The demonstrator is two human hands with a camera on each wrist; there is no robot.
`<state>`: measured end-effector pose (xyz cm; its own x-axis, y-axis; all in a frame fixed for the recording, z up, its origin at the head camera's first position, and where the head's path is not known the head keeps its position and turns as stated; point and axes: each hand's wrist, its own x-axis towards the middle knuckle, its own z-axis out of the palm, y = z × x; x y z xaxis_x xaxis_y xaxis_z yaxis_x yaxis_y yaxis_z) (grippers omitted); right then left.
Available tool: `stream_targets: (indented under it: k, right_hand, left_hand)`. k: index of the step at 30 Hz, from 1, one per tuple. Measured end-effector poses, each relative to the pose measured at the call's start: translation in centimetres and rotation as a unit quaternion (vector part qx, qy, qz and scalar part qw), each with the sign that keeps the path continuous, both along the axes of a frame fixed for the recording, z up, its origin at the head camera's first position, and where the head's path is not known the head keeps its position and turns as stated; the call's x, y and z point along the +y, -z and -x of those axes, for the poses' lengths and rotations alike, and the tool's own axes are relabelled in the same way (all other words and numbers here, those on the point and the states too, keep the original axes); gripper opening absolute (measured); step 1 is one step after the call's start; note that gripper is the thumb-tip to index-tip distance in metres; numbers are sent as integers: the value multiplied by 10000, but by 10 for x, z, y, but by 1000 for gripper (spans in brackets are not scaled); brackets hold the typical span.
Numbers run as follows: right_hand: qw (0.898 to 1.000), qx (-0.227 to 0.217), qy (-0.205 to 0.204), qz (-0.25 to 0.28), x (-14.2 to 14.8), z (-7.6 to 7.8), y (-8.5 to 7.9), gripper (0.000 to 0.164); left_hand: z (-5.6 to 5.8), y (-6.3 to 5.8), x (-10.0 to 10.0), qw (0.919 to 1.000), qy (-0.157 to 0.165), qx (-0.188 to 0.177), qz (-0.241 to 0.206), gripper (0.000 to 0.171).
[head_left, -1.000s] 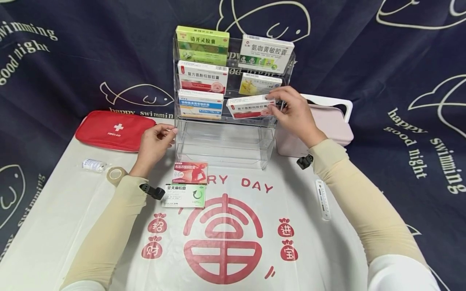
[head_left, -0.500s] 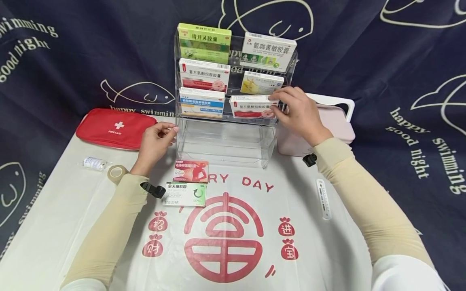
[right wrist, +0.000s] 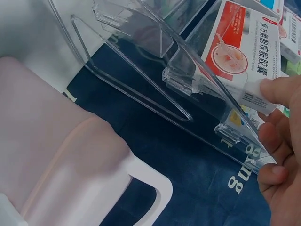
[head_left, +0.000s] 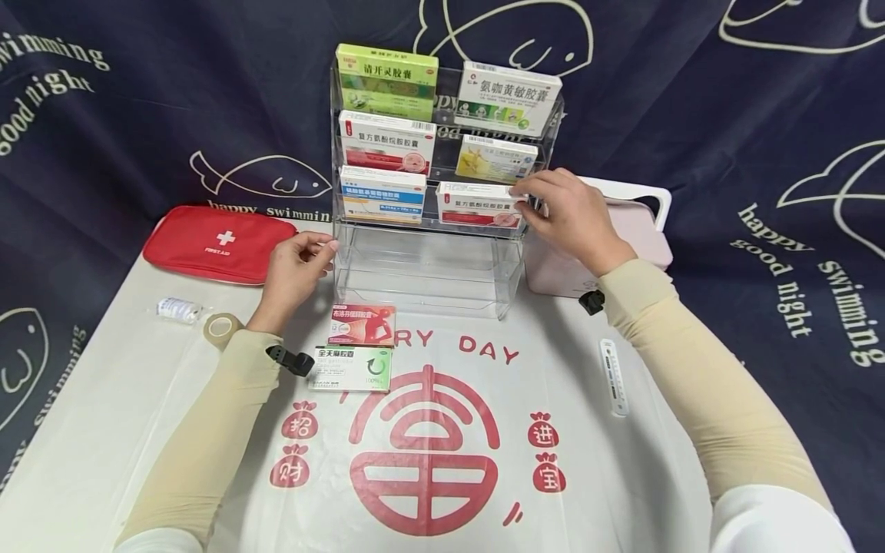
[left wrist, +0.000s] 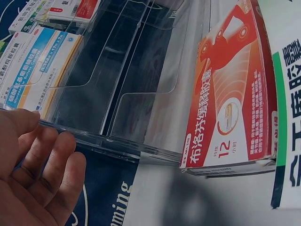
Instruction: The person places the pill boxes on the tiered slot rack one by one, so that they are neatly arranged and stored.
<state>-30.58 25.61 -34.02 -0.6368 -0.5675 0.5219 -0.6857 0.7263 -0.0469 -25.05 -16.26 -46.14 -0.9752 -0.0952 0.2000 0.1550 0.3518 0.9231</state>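
A clear acrylic display rack (head_left: 429,265) stands at the back of the table, with medicine boxes in its upper tiers. My right hand (head_left: 570,215) pinches the right end of a white-and-red medicine box (head_left: 477,207), which sits upright in the third tier. In the right wrist view, the thumb lies on the face of that medicine box (right wrist: 240,47). My left hand (head_left: 296,273) holds the rack's left side edge, fingers curled. Beside it in that tier is a blue-and-white medicine box (left wrist: 44,70). A red medicine box (head_left: 361,325) and a green-and-white medicine box (head_left: 351,369) lie before the rack.
On the left are a red first-aid pouch (head_left: 220,244), a small wrapped white roll (head_left: 178,310) and a tan tape roll (head_left: 221,330). A pink case (head_left: 636,230) with a white handle stands right of the rack. A white thermometer (head_left: 613,376) lies near the right forearm.
The white-and-red box, tilted a second ago, has been levelled and now sits straight in the third tier, with my right hand still at its end. My left hand has stayed put.
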Motion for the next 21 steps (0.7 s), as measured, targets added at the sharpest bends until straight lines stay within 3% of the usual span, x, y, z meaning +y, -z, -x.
stream_targets:
  k: [21]
  right_hand:
    - [9988, -97, 250, -405, 6, -3, 5, 21]
  left_hand:
    - [-1, 0, 0, 10000, -22, -60, 33, 29]
